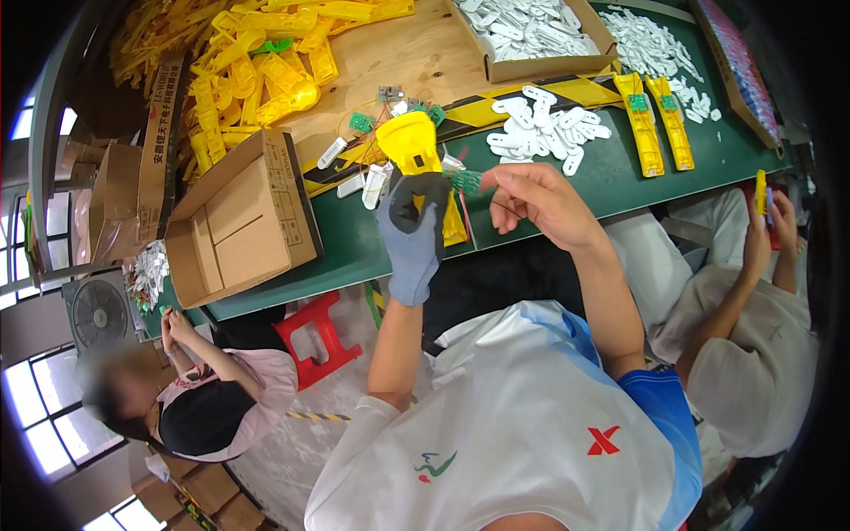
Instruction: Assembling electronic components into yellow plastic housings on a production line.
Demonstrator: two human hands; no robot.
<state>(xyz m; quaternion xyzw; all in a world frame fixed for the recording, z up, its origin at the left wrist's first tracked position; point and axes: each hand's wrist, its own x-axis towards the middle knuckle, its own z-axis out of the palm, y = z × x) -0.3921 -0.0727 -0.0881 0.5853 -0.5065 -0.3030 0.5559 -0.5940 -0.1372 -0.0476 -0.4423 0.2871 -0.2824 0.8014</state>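
Our gloved left hand (413,237) clamps the yellow housing (409,142) upright above the worktop's (354,239) near edge, steadying it while our right hand (540,199) pinches the green circuit board (466,181) beside it.

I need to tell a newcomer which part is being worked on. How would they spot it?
Start at the green worktable, then find its near edge at the middle. There the grey-gloved left hand grips a yellow plastic housing upright. Unlike the flat yellow strips lying right, it is lifted off the table.

Two open cardboard boxes (239,221) (531,35), two long yellow casings (639,124) (670,122) lying side by side, one red stool (316,338), one fan (99,312).
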